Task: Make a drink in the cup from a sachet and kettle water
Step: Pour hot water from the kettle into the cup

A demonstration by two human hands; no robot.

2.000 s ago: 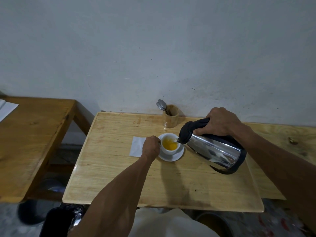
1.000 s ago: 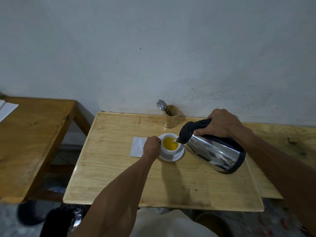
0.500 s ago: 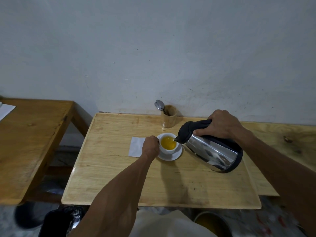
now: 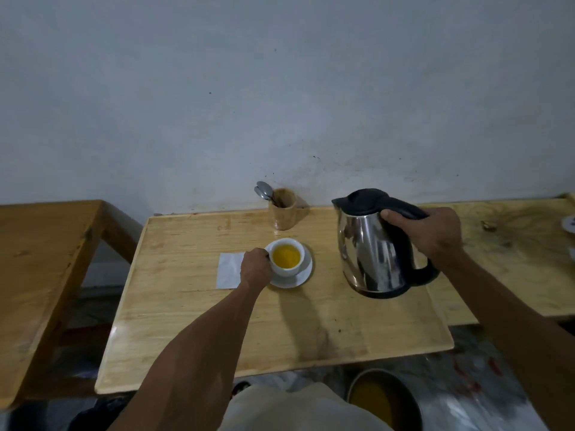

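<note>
A white cup [image 4: 286, 268] holding yellow-orange liquid sits on a white saucer [image 4: 303, 276] in the middle of the light wooden table [image 4: 280, 331]. My left hand [image 4: 254, 270] grips the cup's left side at the handle. A steel kettle [image 4: 371, 253] with a black lid and handle stands upright to the right of the cup, its base at or just above the table. My right hand [image 4: 434, 234] is closed around its handle. A white sachet or paper [image 4: 228, 273] lies flat left of the saucer, partly under my left hand.
A wooden holder [image 4: 282, 213] with spoons [image 4: 264, 189] stands at the table's back edge against the wall. A darker wooden table [image 4: 40, 275] is at the left, another surface [image 4: 513, 253] at the right. A round bucket [image 4: 384, 399] sits on the floor below.
The kettle was tilted with its spout over the cup. It has swung upright and moved right, away from the cup. My left hand stays on the cup.
</note>
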